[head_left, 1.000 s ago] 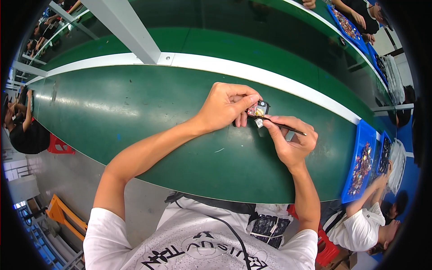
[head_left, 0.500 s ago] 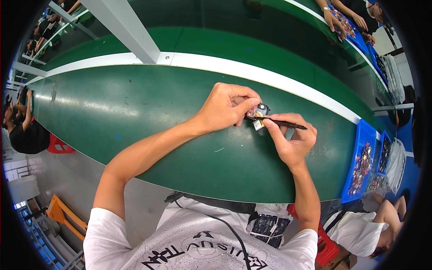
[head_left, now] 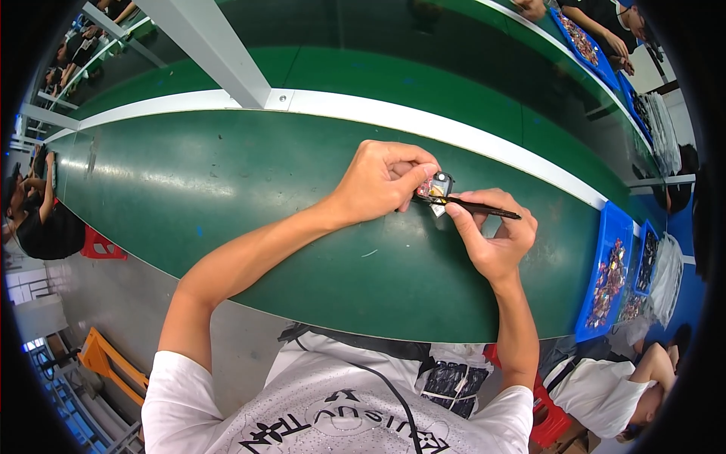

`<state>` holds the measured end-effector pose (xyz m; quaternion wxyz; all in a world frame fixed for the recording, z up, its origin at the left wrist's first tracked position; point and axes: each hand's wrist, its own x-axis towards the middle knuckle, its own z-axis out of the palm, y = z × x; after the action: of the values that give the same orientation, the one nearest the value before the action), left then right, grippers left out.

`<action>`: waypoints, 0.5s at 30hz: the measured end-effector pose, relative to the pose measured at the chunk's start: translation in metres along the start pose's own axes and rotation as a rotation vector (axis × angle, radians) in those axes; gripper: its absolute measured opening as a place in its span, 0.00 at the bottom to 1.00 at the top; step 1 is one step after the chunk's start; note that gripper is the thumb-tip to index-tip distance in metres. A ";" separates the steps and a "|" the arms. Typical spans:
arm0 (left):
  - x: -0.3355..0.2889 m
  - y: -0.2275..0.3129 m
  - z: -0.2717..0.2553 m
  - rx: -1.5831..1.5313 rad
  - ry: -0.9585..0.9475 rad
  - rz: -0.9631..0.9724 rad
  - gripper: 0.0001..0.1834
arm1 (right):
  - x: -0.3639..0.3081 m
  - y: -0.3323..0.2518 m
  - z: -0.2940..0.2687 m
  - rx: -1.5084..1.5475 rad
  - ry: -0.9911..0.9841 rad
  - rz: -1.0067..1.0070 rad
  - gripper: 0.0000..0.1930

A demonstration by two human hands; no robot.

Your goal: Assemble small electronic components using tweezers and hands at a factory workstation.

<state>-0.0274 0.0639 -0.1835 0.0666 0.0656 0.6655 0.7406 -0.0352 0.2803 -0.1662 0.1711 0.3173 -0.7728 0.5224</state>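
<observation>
My left hand (head_left: 378,180) pinches a small black electronic housing (head_left: 446,180) by its left side, above the green bench. Inside the open housing show reddish and pale parts, too small to make out fully. A pair of black tweezers (head_left: 488,209) is in my right hand (head_left: 505,236), held between thumb and fingers. The tweezers' tips reach to the lower edge of the housing. Right below them a small silvery, flat piece (head_left: 438,213) sticks out, tilted. Whether the tips grip this piece or only touch it, I cannot tell.
A white rail (head_left: 378,106) and a post (head_left: 215,49) run along the bench's (head_left: 302,280) far side. At the right end stands a blue tray (head_left: 582,321) of small reddish parts. Co-workers sit around, one beside a red stool (head_left: 550,416). Bundled black packs (head_left: 454,382) lie near my lap.
My right hand and the tweezers have shifted slightly to the right. The silvery piece below the housing has turned and shows less of its face. My left hand keeps its place.
</observation>
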 end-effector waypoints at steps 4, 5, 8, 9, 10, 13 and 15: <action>0.000 -0.002 0.000 0.012 0.000 0.006 0.09 | 0.000 0.000 0.001 0.002 -0.008 -0.001 0.11; 0.000 -0.003 0.000 0.011 0.000 0.006 0.09 | 0.000 0.000 0.002 0.002 -0.009 -0.001 0.11; -0.001 -0.004 0.001 0.024 0.003 0.038 0.08 | 0.000 0.001 0.003 0.016 -0.016 -0.009 0.11; -0.001 -0.004 0.001 0.031 0.005 0.055 0.08 | 0.000 0.001 0.003 0.016 -0.015 -0.012 0.11; -0.001 -0.004 0.001 0.038 0.006 0.072 0.08 | 0.000 0.001 0.003 0.016 -0.015 -0.016 0.11; -0.001 -0.003 0.001 0.043 0.012 0.063 0.08 | -0.001 0.001 0.003 0.019 -0.012 -0.010 0.11; -0.001 -0.003 0.001 0.039 0.013 0.067 0.08 | -0.001 0.002 0.003 0.018 -0.013 -0.014 0.11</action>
<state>-0.0261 0.0654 -0.1868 0.0362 0.0841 0.6777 0.7296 -0.0355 0.2784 -0.1691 0.1668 0.3279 -0.7667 0.5261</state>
